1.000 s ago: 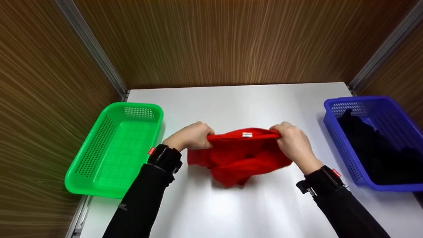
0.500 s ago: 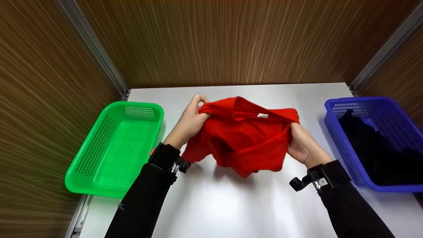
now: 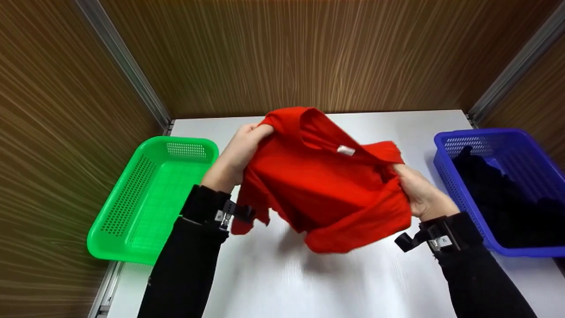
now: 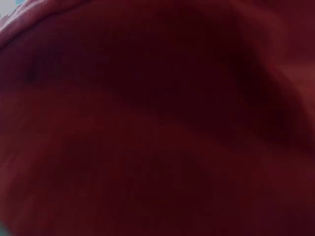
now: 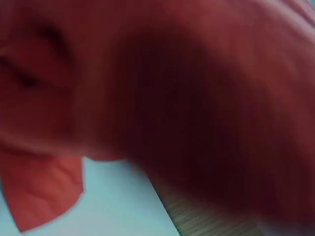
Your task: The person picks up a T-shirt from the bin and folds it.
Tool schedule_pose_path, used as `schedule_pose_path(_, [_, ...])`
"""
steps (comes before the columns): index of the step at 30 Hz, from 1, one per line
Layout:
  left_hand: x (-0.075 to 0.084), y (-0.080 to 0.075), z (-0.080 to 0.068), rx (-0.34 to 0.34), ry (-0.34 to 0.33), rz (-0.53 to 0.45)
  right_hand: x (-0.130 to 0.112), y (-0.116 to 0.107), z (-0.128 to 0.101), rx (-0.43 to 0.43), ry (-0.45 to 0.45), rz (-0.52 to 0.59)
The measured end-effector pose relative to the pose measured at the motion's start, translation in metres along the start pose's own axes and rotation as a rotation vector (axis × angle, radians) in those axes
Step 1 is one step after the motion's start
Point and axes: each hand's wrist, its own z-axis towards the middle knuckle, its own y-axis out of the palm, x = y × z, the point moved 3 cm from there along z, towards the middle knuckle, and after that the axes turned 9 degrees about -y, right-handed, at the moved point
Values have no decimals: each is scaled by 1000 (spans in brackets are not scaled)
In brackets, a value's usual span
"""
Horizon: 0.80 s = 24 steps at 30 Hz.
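A red garment [image 3: 322,181] with a small white neck label [image 3: 345,150] hangs in the air above the white table [image 3: 282,282]. My left hand [image 3: 238,152] grips its upper left edge near the collar. My right hand [image 3: 417,192] grips its right edge, lower down. The cloth sags between them, its lower folds just above the table. Red fabric [image 4: 157,128] fills the left wrist view and hides that hand. In the right wrist view blurred red cloth [image 5: 187,98] covers most of the frame, with a strip of table [image 5: 113,206] below.
A green perforated basket [image 3: 150,198] sits at the table's left edge with nothing in it. A blue basket [image 3: 494,185] at the right edge holds dark clothing [image 3: 499,198]. Wood-grain walls close in the back and both sides.
Both hands have lifted the red garment off the table and away from me. It has opened from a bunched heap into a hanging sheet, the left hand rising higher than the right.
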Motion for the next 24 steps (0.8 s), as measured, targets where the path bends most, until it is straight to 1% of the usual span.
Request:
schedule_pose_path(2, [1, -6, 1, 7, -3, -9, -4, -6, 1, -25, -30, -1])
schedule_pose_path(3, [0, -10, 2, 26, 2, 11, -6, -9, 2, -17, -57, -7])
schedule_pose_path(5, [-5, -18, 7, 82, 5, 70, -8, -18, 6, 25, -129, -35])
schedule_pose_path(6, [-9, -22, 9, 114, 2, 108, -8, -23, 7, 66, -164, -77])
schedule_pose_path(7, [-13, -26, 12, 147, -4, 156, -8, -28, 8, 114, -204, -132])
schedule_pose_path(8, [-18, -30, 15, 181, -13, 206, -8, -33, 9, 164, -241, -216])
schedule_pose_path(10, [-29, -37, 20, 226, -32, 298, -5, -42, 9, 258, -299, -427])
schedule_pose_path(11, [-34, -40, 23, 236, -37, 339, -3, -46, 9, 295, -309, -543])
schedule_pose_path(13, [-44, -46, 27, 250, -31, 422, 0, -52, 7, 336, -317, -755])
schedule_pose_path(15, [-50, -51, 32, 273, 5, 514, 4, -56, 6, 364, -341, -932])
schedule_pose_path(16, [-52, -52, 34, 290, 28, 562, 5, -56, 6, 379, -372, -1006])
schedule_pose_path(17, [-53, -53, 35, 321, 60, 620, 6, -57, 6, 396, -408, -1066])
schedule_pose_path(18, [-54, -53, 36, 366, 88, 680, 6, -57, 7, 422, -458, -1122])
schedule_pose_path(21, [-51, -49, 40, 531, 160, 862, 4, -53, 8, 518, -665, -1257])
schedule_pose_path(23, [-46, -43, 42, 629, 190, 961, 1, -51, 8, 576, -779, -1315])
schedule_pose_path(24, [-43, -40, 43, 657, 199, 992, -1, -51, 9, 605, -810, -1332])
